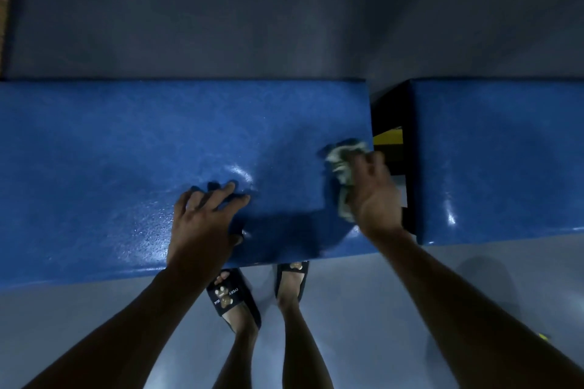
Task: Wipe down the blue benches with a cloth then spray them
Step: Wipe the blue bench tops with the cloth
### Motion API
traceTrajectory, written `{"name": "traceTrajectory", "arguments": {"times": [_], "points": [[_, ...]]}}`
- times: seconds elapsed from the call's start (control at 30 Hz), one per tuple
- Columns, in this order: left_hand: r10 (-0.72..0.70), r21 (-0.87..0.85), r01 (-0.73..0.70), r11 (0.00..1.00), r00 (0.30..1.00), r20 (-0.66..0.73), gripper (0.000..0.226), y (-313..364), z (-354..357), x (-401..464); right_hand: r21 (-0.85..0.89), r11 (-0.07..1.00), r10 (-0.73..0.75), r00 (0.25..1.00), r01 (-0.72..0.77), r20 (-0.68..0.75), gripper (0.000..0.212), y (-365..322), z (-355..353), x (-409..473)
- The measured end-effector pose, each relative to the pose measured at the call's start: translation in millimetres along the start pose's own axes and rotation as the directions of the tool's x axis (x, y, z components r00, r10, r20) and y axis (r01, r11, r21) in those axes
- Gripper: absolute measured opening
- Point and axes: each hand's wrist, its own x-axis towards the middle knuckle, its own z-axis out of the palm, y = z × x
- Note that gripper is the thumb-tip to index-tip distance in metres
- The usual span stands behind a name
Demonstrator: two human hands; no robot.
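Prob. gym/changing rm: padded blue benches (158,151), grey floor (379,309).

The left bench (94,167) and right bench (505,151) run off the frame's sides, and the cloth (343,167) is perhaps half hidden under the right hand (373,196).

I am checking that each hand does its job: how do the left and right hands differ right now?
The left hand rests empty with fingers spread; the right hand grips a crumpled cloth. The left sits mid-bench; the right is at its end. Both are on the same bench.
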Motion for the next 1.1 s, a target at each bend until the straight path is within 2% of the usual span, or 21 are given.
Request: {"name": "traceTrajectory", "arguments": {"times": [0.1, 0.17, 0.2, 0.23, 0.3, 0.37, 0.43, 0.47, 0.5, 0.53, 0.57, 0.63, 0.67, 0.7, 0.77, 0.83, 0.9, 0.97, 1.0, 1.03, 1.1], "points": [[-0.002, 0.01, 0.002, 1.0, 1.0, 0.018, 0.081, -1, -1, 1, 0.037, 0.922, 0.388, 0.918, -0.386, -0.078, 0.038, 10, -2, 13], [-0.005, -0.009, 0.005, 1.0, 1.0, 0.005, 0.08, -2, -1, 1, 0.075, 0.882, 0.47, 0.878, -0.465, -0.091, 0.043, -19, 10, 11], [-0.005, -0.02, 0.005, 1.0, 1.0, -0.006, 0.08, -2, 0, 0, 0.097, 0.908, 0.416, 0.904, -0.407, -0.102, 0.048, -41, 18, 7], [-0.004, -0.027, 0.004, 1.0, 1.0, -0.018, 0.079, -2, 0, 0, 0.121, 0.952, 0.296, 0.948, -0.282, -0.119, 0.051, -65, 25, 1], [-0.003, -0.029, 0.002, 1.0, 1.0, -0.029, 0.077, -2, 0, 1, 0.082, 0.993, -0.08, 0.991, 0.089, -0.111, 0.045, -105, 37, -14], [-0.002, -0.016, 0.002, 1.0, 1.0, -0.018, 0.076, -3, 1, 1, 0.039, 0.909, -0.415, 0.909, 0.416, -0.027, 0.038, -111, 34, -16], [-0.005, -0.018, 0.005, 1.0, 1.0, -0.015, 0.078, -4, 2, 2, 0.006, 0.842, -0.539, 0.842, 0.539, 0.016, 0.044, -81, 22, 3], [-0.004, -0.021, 0.003, 1.0, 1.0, -0.018, 0.079, -5, 2, 2, -0.017, 0.86, -0.51, 0.86, 0.51, 0.025, 0.048, -59, 16, 15], [0.0, -0.021, 0.0, 1.0, 1.0, -0.016, 0.081, -5, 2, 2, -0.036, 0.913, -0.405, 0.914, 0.406, 0.017, 0.051, -35, 10, 27], [0.004, -0.015, -0.005, 1.0, 1.0, -0.007, 0.082, -6, 1, 2, -0.034, 0.972, -0.231, 0.973, 0.231, -0.003, 0.052, -11, 3, 39], [0.007, -0.007, -0.007, 1.0, 1.0, 0.003, 0.082, -6, 1, 2, -0.002, 1.0, -0.031, 0.999, 0.031, -0.037, 0.05, 6, -2, 47], [0.006, -0.004, -0.006, 1.0, 1.0, 0.011, 0.083, -8, 0, 2, 0.062, 0.951, 0.307, 0.946, -0.302, -0.101, 0.042, 11, -3, 57], [0.008, -0.008, -0.008, 1.0, 1.0, 0.012, 0.083, -8, 1, 2, 0.063, 0.921, 0.389, 0.914, -0.384, -0.113, 0.039, 0, -1, 57], [0.009, -0.01, -0.009, 1.0, 1.0, 0.012, 0.083, -9, 1, 2, 0.056, 0.915, 0.404, 0.907, -0.4, -0.122, 0.04, -15, 4, 54], [0.013, -0.012, -0.013, 1.0, 1.0, 0.004, 0.084, -9, 2, 2, 0.062, 0.964, 0.266, 0.955, -0.26, -0.131, 0.046, -54, 17, 43], [0.02, -0.006, -0.02, 1.0, 1.0, 0.004, 0.085, -10, 3, 2, 0.048, 0.998, -0.045, 0.993, 0.05, -0.109, 0.051, -91, 28, 26], [0.024, 0.001, -0.024, 1.0, 1.0, 0.007, 0.086, -9, 4, 2, -0.031, 0.916, -0.4, 0.916, 0.399, -0.034, 0.045, -102, 29, 17], [0.011, -0.002, -0.011, 1.0, 1.0, 0.011, 0.086, -8, 4, 3, -0.054, 0.806, -0.589, 0.808, 0.59, 0.031, 0.05, -80, 17, 37], [0.001, -0.008, 0.0, 1.0, 1.0, 0.009, 0.085, -8, 4, 4, -0.065, 0.798, -0.596, 0.801, 0.599, 0.056, 0.053, -60, 11, 52], [-0.009, -0.014, 0.009, 1.0, 1.0, 0.006, 0.085, -8, 4, 4, -0.066, 0.838, -0.539, 0.84, 0.542, 0.057, 0.055, -38, 6, 68], [-0.021, -0.02, 0.021, 1.0, 1.0, 0.012, 0.085, -8, 4, 4, 0.016, 0.96, -0.279, 0.96, 0.279, -0.005, 0.055, 0, -9, 96]]}}
